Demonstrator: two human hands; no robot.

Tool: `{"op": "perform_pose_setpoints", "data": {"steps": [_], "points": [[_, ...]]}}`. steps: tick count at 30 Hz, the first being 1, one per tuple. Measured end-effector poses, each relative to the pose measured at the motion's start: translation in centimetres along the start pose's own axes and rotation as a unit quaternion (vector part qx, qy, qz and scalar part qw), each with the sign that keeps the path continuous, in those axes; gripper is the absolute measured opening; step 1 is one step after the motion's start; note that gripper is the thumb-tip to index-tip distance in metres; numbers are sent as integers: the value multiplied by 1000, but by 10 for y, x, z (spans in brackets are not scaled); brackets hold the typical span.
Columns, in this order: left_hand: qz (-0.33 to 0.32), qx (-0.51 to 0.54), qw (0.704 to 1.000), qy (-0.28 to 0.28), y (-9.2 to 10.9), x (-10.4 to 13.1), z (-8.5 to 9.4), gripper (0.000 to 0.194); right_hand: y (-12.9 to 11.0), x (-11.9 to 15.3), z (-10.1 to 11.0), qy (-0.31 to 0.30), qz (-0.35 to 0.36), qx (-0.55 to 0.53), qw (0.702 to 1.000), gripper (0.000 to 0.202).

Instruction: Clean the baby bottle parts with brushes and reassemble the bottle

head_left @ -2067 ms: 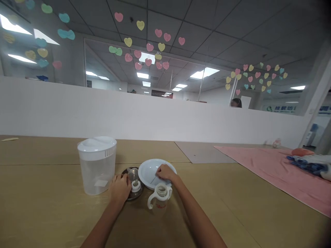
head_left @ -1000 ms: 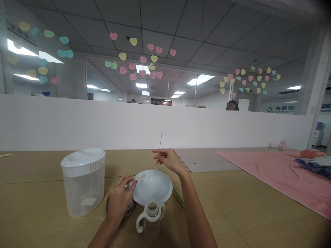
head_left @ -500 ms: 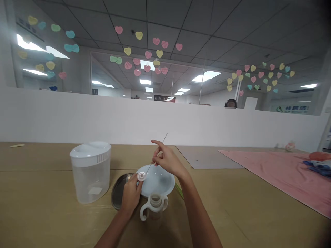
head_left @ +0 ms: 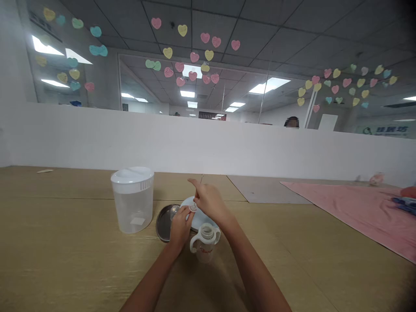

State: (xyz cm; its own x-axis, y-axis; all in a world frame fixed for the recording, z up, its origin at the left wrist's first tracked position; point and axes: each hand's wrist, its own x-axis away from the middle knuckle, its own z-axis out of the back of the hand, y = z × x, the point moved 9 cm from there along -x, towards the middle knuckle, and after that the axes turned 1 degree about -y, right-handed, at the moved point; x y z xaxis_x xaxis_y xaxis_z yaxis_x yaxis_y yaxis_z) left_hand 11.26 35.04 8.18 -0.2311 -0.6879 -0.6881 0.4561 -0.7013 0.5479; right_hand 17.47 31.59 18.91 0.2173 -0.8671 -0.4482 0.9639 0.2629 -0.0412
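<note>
- Tan surface [head_left: 65,242] carries a jug [head_left: 132,199], white plate [head_left: 201,223], bottle [head_left: 204,243].
- Left hand [head_left: 180,226]: fingers clamped on a small white cap [head_left: 193,208].
- Right hand [head_left: 209,200]: fingers pinched on a thin wire [head_left: 198,190].

Open-plan office: grid ceiling tiles [head_left: 292,26] with panel lights [head_left: 269,85], glass partition walls [head_left: 227,91] stuck with paper hearts [head_left: 191,57], low white divider [head_left: 195,143] behind a long wooden bench [head_left: 65,242].

thin brush [head_left: 197,192] lowered, into small white cap [head_left: 193,208]
</note>
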Motion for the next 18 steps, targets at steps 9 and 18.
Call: {"op": "perform_pose_setpoints", "data": {"steps": [9,18], "points": [[-4,5,1000,-5,-4,1,-7,26,0,1,25,69,-14,-57,996,55],[-7,1,1000,-20,-4,3,-10,25,9,1,37,135,-71,0,988,47]]}}
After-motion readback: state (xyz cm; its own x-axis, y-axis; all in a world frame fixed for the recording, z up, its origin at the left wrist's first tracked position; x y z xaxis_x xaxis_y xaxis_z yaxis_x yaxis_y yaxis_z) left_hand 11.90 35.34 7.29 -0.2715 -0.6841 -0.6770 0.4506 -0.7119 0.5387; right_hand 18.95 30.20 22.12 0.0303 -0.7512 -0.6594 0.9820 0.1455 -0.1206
